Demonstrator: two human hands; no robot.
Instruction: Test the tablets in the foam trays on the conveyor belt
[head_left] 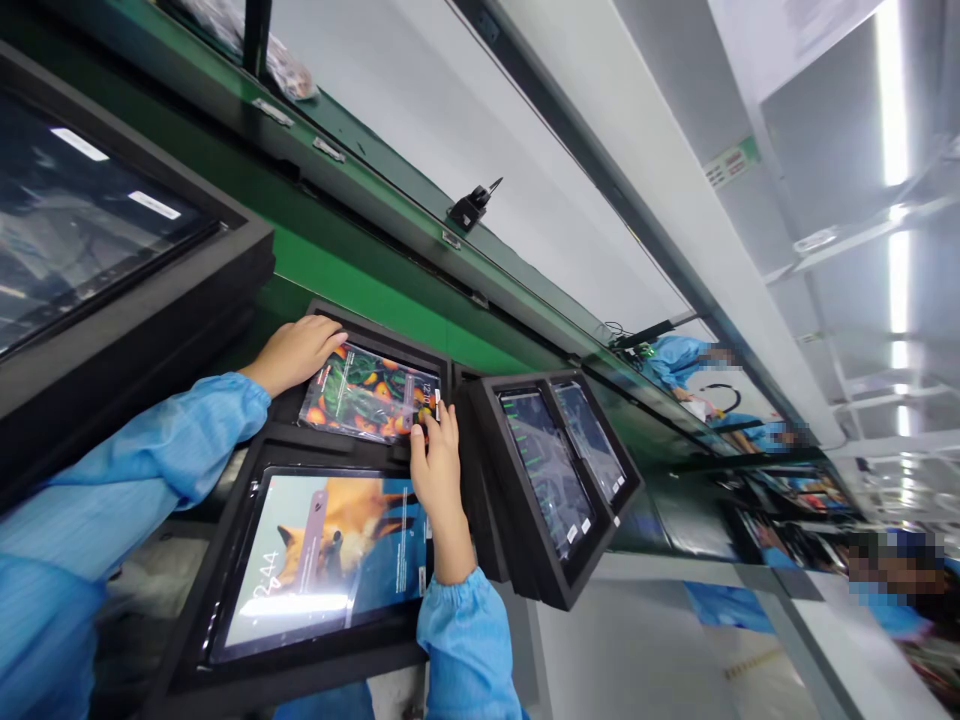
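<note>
A tablet point(371, 392) with orange fruit and green leaves on its lit screen sits in the far recess of a black foam tray point(300, 447). My left hand point(298, 352) bends its fingers over the tablet's left end. At the opposite end, the thumb and fingers of my right hand point(437, 465) close on the edge. How far the fingertips reach under it is hidden. In the near recess lies a second tablet point(330, 560), lit with a fox picture. Its right side is partly behind my right wrist.
Dark-screened tablets point(546, 470) fill another black foam tray point(517, 575) on the right. At the left rises a stack of black trays point(172, 300) with a dark tablet on top. A green rail point(375, 200) carries a small black device point(471, 207). Co-workers in blue sleeves point(675, 360) are farther off.
</note>
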